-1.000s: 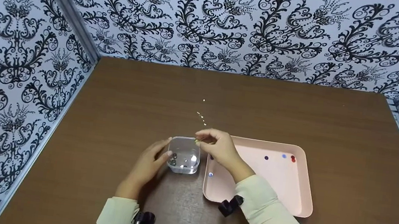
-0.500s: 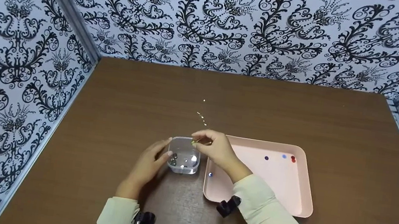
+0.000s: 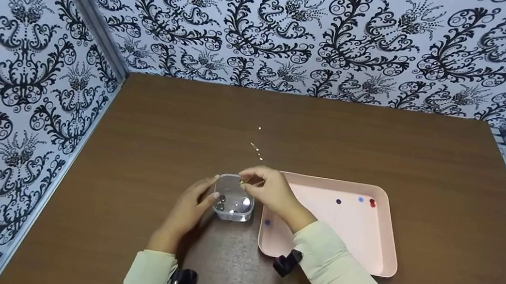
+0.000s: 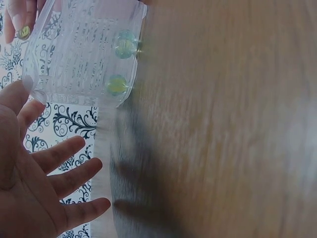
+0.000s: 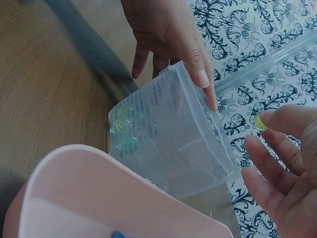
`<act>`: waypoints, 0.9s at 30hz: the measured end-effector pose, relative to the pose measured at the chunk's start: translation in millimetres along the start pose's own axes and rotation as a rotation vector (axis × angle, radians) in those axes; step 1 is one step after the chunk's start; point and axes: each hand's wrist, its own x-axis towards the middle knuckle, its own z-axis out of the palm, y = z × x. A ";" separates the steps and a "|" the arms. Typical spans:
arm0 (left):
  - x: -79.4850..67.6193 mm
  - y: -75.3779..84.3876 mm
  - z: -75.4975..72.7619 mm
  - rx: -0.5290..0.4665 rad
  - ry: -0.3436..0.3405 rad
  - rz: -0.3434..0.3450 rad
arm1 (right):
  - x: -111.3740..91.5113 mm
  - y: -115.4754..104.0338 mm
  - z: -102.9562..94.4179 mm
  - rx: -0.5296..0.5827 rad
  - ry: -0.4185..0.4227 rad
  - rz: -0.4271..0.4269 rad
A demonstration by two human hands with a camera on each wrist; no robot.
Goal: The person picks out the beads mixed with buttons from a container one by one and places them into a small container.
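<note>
In the head view my left hand (image 3: 190,207) holds the left rim of a clear plastic container (image 3: 232,215) between thumb and index finger. Its other fingers are spread and straight in the left wrist view. My right hand (image 3: 271,191) is above the container's far right corner, pinching a yellow-green glass marble (image 5: 260,122) between thumb and fingertips. The marble is over the container side, apart from its walls. Several greenish marbles (image 4: 126,43) lie on the container's bottom, toward the left in the head view.
Right of the container is a pink tray (image 3: 387,238). Inside it lie a dark marble (image 3: 338,201), a light blue marble (image 3: 361,200), red marbles (image 3: 372,203) and a blue marble (image 3: 267,222). My right forearm covers part of it. Patterned walls (image 3: 268,26) enclose the brown table (image 3: 178,117).
My right hand has moved slightly left, from the container's right edge to over its far right corner, still pinching the marble. The left hand and container stay in place.
</note>
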 end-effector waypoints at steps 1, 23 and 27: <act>0.0 -0.2 0.1 -0.002 0.002 0.005 | 0.1 0.0 0.4 -0.011 -0.004 -0.005; -0.5 0.8 -0.6 -0.016 -0.003 -0.006 | 2.0 -0.9 7.7 -0.193 -0.064 -0.093; -0.8 1.1 -0.8 -0.006 0.000 0.001 | 1.0 -2.9 8.4 -0.238 -0.075 -0.111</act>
